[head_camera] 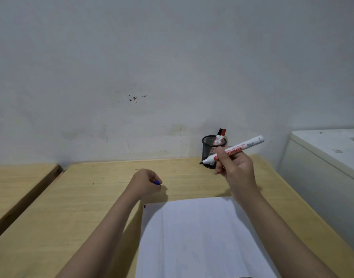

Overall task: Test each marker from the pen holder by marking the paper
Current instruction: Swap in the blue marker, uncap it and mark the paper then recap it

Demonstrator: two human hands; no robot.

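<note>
My right hand [237, 167] holds an uncapped white marker [244, 147] with red lettering in the air, its dark tip pointing left, in front of the black mesh pen holder [207, 149]. Two capped markers [221, 135], one black and one red, stand in the holder. My left hand [146, 182] rests as a fist on the table, closed around a blue cap [157, 182] whose end peeks out. A white sheet of paper [200, 237] lies on the wooden table [82, 207] in front of me, below both hands; I see no marks on it.
The holder stands at the table's back edge against a pale wall. A second wooden table [17, 183] sits to the left across a narrow gap. A white cabinet-like unit [324, 167] stands close on the right.
</note>
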